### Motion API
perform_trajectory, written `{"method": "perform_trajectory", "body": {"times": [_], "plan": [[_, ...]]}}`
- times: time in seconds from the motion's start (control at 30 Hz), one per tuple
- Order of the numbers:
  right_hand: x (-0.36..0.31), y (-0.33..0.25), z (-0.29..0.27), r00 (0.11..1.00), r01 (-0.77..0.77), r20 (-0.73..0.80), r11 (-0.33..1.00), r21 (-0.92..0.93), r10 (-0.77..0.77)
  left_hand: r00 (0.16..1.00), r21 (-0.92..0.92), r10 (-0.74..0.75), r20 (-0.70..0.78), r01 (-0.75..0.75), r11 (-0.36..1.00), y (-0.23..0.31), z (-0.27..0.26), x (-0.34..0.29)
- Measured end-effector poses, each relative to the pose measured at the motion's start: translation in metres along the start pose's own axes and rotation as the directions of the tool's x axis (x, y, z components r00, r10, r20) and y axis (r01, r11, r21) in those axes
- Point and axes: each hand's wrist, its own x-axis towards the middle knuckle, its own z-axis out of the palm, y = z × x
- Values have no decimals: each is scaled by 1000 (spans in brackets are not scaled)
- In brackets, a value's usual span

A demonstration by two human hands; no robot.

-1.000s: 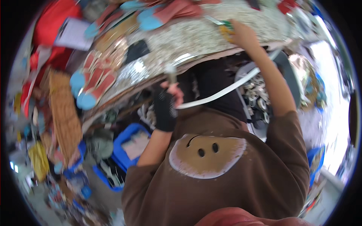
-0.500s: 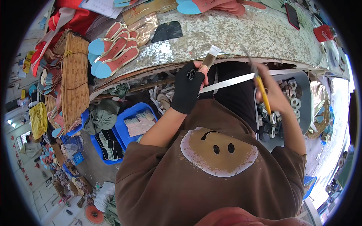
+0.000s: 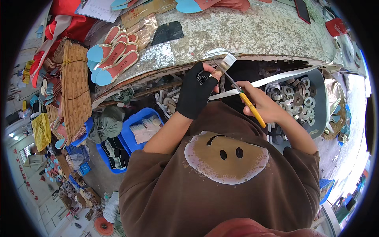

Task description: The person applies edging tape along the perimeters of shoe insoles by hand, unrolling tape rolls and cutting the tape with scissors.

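Note:
My left hand [image 3: 197,91], in a black fingerless glove with a dotted palm, pinches a small flat piece [image 3: 228,60], brownish with a pale, shiny end. Bare, my right hand [image 3: 262,103] grips a tool with a yellow handle [image 3: 252,110] and a slim metal shaft. The shaft slants up and left across to the held piece; whether it touches it I cannot tell. A long white strip [image 3: 276,77] runs from beside my left hand, behind my right, to the bench's right side. Its left end is hidden.
On the worn bench [image 3: 221,33] lie pink-and-blue insoles [image 3: 114,61], a black flat piece [image 3: 167,32] and a phone [image 3: 302,10]. A grey bin [image 3: 321,98] with several tape-like rolls is at right. Blue crates [image 3: 126,132] and a wicker basket [image 3: 77,91] stand left.
My right hand has come left and down, and the tool's shaft now reaches the held piece. My left hand stays nearly in place; the piece now shows more of its pale end.

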Motion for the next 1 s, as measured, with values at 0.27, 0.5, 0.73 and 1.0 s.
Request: {"method": "perform_trajectory", "body": {"times": [0.27, 0.5, 0.73, 1.0], "plan": [[-4, 24, 13, 999, -8, -31, 999, 50, 9, 988, 56, -89, 123, 83, 995, -2, -1, 1], [-21, 42, 7, 966, -64, -246, 996, 68, 79, 984, -98, -141, 111, 152, 983, -14, -9, -1], [10, 32, -118, 784, -281, -581, 712, -644, -217, 800, -92, 513, 313, -512, 854, -12, -27, -9], [45, 22, -126, 539, -104, -404, 417, -903, -739, 843, -229, 507, 178, -466, 855, -12, -50, -34]]}}
